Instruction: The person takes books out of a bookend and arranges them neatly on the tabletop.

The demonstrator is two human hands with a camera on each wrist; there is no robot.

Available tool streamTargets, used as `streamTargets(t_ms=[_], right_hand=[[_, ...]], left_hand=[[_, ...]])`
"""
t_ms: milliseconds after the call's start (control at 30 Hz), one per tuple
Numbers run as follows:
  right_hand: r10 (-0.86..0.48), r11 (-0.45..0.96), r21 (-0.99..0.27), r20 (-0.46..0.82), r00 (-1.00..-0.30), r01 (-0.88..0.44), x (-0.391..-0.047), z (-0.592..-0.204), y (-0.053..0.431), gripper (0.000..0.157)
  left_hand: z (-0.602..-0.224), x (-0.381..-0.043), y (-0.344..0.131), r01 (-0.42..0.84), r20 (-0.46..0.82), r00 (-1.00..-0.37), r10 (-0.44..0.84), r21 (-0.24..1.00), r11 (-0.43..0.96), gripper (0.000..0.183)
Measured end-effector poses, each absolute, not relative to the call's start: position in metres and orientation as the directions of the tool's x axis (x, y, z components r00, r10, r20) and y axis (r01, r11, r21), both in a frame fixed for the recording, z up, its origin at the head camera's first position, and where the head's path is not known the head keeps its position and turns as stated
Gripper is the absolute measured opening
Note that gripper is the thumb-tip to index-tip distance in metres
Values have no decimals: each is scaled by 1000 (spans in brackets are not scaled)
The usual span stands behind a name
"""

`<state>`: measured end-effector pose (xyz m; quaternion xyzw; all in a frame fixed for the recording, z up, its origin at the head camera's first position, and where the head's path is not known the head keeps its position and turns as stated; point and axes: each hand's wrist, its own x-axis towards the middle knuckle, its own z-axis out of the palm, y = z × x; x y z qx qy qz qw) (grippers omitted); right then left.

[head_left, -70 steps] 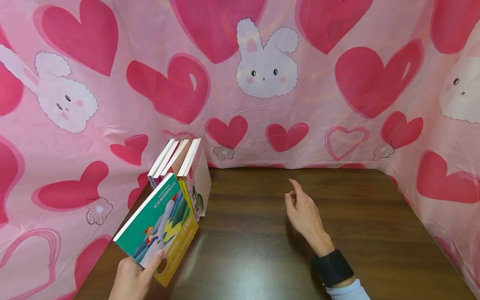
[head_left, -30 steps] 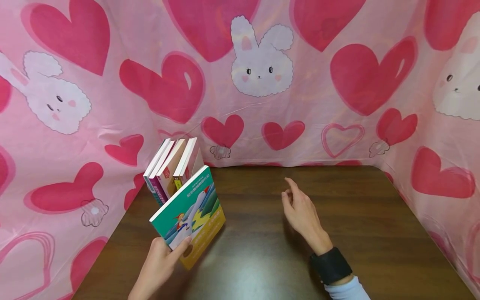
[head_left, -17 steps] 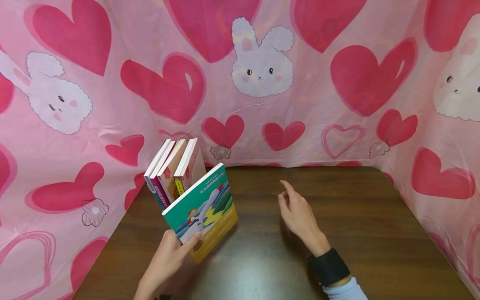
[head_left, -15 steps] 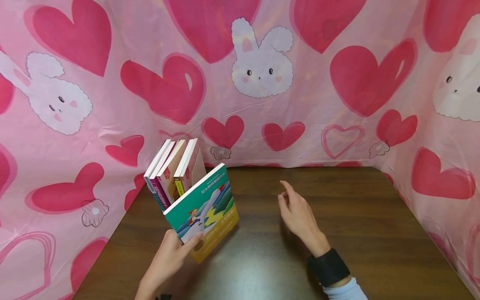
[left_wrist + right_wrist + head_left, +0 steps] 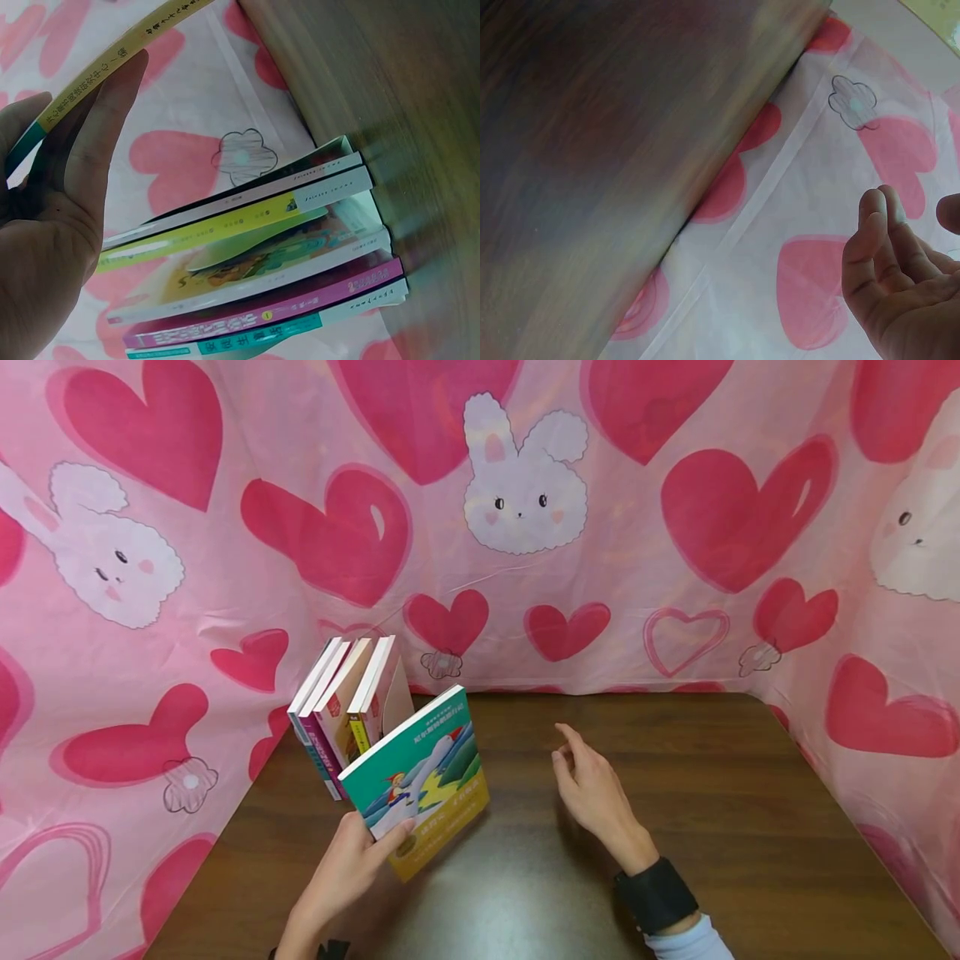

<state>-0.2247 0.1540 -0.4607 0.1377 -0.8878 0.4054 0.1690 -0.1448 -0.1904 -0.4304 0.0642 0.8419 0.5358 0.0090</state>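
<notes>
My left hand (image 5: 351,862) grips a thin picture book (image 5: 423,781) by its lower left edge, thumb on the front cover and fingers behind it. The cover is green above and yellow-gold below, with a small figure in a red hat. It is tilted and held in front of a row of upright books (image 5: 327,714). In the left wrist view the held book's yellow spine (image 5: 112,71) sits between thumb and fingers, apart from the row. My right hand (image 5: 600,793) hovers over the table's middle with relaxed fingers and nothing in it; the right wrist view shows its fingers loosely bent.
Several books stand spine-out at the table's left edge, among them a purple-spined book (image 5: 262,319) and a yellow-spined book (image 5: 202,232). The dark wooden table (image 5: 675,760) stretches to the right. A pink cloth (image 5: 630,552) with hearts and rabbits hangs behind and at both sides.
My left hand has carried the picture book rightward from the left side of the row, more slowly in the last half second. My right hand has shifted slightly left.
</notes>
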Motion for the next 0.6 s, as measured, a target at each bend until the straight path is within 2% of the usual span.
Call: streamTargets(t_ms=[333, 600], right_hand=[[-135, 598, -680, 436, -890, -424, -224, -460, 147, 41], [-246, 415, -833, 284, -927, -366, -221, -457, 139, 39]], left_hand=[[-434, -155, -188, 127, 70, -984, 163, 921, 369, 63], [-435, -166, -182, 197, 124, -965, 229, 923, 330, 62]])
